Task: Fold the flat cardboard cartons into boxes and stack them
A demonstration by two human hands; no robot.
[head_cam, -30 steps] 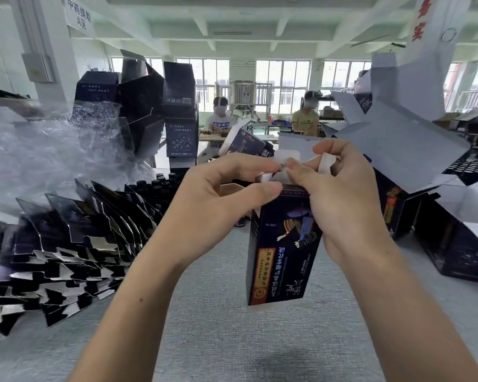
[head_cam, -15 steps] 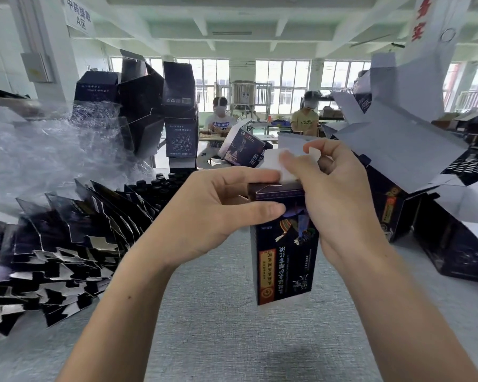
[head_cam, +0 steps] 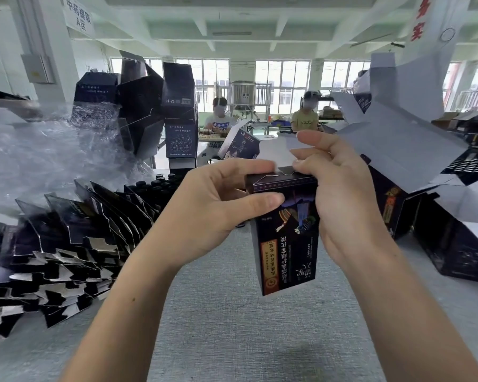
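With fingers [head_cam: 260, 202] of left hand [head_cam: 213, 208], right hand [head_cam: 348, 205] gripping tall dark cardboard box [head_cam: 287, 252], closing end; flat black cartons [head_cam: 66, 244] waiting.

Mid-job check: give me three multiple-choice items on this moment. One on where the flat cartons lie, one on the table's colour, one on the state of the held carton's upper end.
1. Where do the flat cartons lie, relative to the left hand and right hand?
A. To their right
B. To their left, fanned on the table
C. Directly beneath them

2. What colour is the table?
A. Red
B. Yellow
C. Grey

3. How is the upper end of the held carton?
A. Dark flaps folded down across it
B. Wide open, flaps standing up
C. Torn off

Answers:
1 B: the fanned pile sits beside the left forearm.
2 C: grey surface shows under both arms.
3 A: the flaps lie flat across the top between the two hands.
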